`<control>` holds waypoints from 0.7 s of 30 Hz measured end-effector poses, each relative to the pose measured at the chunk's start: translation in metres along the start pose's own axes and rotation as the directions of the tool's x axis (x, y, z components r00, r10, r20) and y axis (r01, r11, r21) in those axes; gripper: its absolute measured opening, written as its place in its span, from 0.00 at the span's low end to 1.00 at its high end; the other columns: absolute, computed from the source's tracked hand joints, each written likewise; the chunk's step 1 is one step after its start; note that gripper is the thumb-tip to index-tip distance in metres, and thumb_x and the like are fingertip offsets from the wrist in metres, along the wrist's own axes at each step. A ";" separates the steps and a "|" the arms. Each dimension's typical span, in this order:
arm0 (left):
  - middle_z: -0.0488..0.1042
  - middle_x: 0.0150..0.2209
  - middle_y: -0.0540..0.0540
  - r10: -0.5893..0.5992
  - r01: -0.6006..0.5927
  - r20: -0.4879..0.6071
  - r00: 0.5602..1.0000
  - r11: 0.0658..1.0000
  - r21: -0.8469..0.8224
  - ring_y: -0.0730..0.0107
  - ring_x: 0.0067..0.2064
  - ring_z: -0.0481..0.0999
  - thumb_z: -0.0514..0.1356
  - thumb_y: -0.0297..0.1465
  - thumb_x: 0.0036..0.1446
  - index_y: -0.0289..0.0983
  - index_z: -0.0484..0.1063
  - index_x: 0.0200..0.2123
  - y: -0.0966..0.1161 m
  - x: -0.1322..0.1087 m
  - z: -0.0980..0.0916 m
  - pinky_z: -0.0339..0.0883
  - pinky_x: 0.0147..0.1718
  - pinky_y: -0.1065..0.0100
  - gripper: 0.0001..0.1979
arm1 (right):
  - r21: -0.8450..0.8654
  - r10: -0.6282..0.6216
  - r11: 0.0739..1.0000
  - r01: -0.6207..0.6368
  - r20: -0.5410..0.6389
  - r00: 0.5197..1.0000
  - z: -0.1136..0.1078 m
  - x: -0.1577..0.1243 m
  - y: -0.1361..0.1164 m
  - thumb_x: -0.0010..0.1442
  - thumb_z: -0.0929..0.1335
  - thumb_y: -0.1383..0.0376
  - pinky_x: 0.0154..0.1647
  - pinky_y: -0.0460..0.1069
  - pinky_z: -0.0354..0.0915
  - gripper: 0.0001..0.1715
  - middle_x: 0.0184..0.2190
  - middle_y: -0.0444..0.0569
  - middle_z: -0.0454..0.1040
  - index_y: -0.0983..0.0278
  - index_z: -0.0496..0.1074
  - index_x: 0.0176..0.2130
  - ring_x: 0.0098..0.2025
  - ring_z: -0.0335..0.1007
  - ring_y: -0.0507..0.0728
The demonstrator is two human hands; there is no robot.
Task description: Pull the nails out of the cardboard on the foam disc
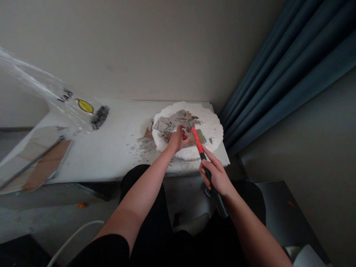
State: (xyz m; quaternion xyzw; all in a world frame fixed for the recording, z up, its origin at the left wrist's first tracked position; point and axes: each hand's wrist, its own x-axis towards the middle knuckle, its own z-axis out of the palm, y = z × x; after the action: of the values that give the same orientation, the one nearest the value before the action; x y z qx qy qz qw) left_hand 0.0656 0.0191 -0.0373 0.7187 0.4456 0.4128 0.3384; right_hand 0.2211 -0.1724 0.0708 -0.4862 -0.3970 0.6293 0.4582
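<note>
Grey broken fragments (169,124) lay heaped on a ragged white foam disc (213,128), toward the right end of the surface (91,157) in your head view. Your left hand (178,139) rested at the near edge of the heap, its grip drawn together with the fingertips down among the pieces; whether it pinched one, you could not tell. Your right hand (215,176) had its grip closed around the black lower handle of a red-handled hammer (197,140), whose head was hard to make out among the fragments, just beyond your left hand. Brown cardboard (147,133) showed beneath the heap, and grey crumbs (144,146) lay on the surface left of the disc. A clear plastic bag (47,85) hung at upper left. The step in hand was hammer work on the heap, with the hammer down among the pieces, not raised. With the hammer head so near your left fingers, the next move called for keeping them clear.
</note>
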 end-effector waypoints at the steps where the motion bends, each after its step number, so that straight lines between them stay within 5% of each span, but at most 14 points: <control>1: 0.70 0.26 0.57 0.005 -0.005 0.004 1.000 1.000 -0.005 0.75 0.26 0.70 0.63 0.28 0.51 0.39 0.58 0.50 0.000 0.000 0.000 0.64 0.28 0.71 0.24 | 0.012 -0.019 1.000 0.019 -0.004 1.000 0.000 0.000 0.000 0.65 0.65 0.56 0.08 0.41 0.52 0.40 0.25 0.36 0.65 0.51 0.52 0.72 0.12 0.54 0.45; 21: 0.70 0.25 0.56 -0.014 0.014 0.024 1.000 1.000 0.005 0.72 0.26 0.71 0.62 0.25 0.49 0.39 0.59 0.50 0.001 0.001 0.000 0.65 0.29 0.69 0.25 | -0.004 -0.033 0.999 0.033 -0.011 0.999 -0.003 0.000 0.001 0.65 0.64 0.57 0.08 0.41 0.52 0.39 0.25 0.35 0.65 0.51 0.52 0.71 0.12 0.54 0.45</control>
State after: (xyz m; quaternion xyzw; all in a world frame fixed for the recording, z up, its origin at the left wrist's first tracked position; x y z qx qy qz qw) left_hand 0.0659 0.0193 -0.0358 0.7213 0.4472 0.4008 0.3451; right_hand 0.2237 -0.1726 0.0689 -0.4841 -0.4033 0.6183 0.4698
